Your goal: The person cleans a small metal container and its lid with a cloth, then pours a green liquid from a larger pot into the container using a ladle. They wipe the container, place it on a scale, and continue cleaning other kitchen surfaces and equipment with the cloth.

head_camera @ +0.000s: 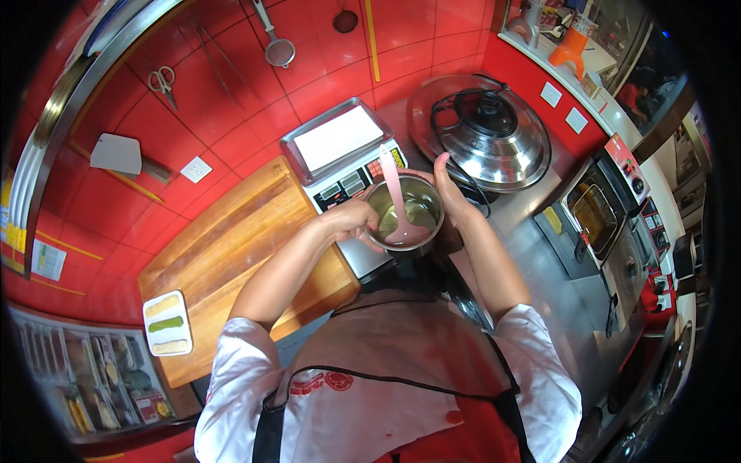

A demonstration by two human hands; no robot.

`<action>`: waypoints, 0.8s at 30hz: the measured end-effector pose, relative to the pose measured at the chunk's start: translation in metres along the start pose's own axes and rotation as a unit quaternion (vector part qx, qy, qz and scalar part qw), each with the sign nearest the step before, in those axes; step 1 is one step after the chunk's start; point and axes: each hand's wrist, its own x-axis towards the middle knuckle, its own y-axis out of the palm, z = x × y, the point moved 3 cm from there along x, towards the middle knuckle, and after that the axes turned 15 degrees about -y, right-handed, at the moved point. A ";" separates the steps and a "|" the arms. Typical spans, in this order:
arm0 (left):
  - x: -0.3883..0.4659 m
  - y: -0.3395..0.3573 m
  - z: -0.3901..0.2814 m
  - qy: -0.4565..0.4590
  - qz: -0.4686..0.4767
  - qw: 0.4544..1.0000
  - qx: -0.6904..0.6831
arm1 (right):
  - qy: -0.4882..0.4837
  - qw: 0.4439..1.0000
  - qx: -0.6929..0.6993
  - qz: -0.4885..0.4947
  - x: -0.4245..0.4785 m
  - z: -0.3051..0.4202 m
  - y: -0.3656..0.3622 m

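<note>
A round metal pot (pixel 380 199) is held up between my two hands in front of my chest. My left hand (pixel 353 221) grips its left side, with the thumb at the rim. Around the right side curls my right hand (pixel 450 194), its thumb pointing up. Inside the pot is a clear yellowish liquid (pixel 425 202). A pink plastic ladle (pixel 395 185) stands in it, its handle leaning on the far rim and its head low in the pot. The fingers beneath the pot are partly hidden.
A digital scale (pixel 350 188) with a white board stands behind the pot. To the left lies a wooden cutting board (pixel 249 231) bearing a white tray (pixel 147 312). A large domed metal lid (pixel 515 153) with a black cord is at the back right, and a deep fryer (pixel 596 208) sits farther right.
</note>
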 end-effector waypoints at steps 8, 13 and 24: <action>-0.008 0.009 -0.009 -0.001 0.045 0.997 -0.055 | 0.114 0.989 0.037 0.090 0.012 -0.010 -0.005; -0.004 -0.011 -0.024 0.022 0.075 0.989 -0.128 | -0.067 0.926 0.372 0.000 0.026 -0.078 -0.007; 0.013 -0.058 -0.026 0.037 -0.131 0.974 -0.182 | -0.083 0.942 0.315 -0.081 0.010 -0.066 0.023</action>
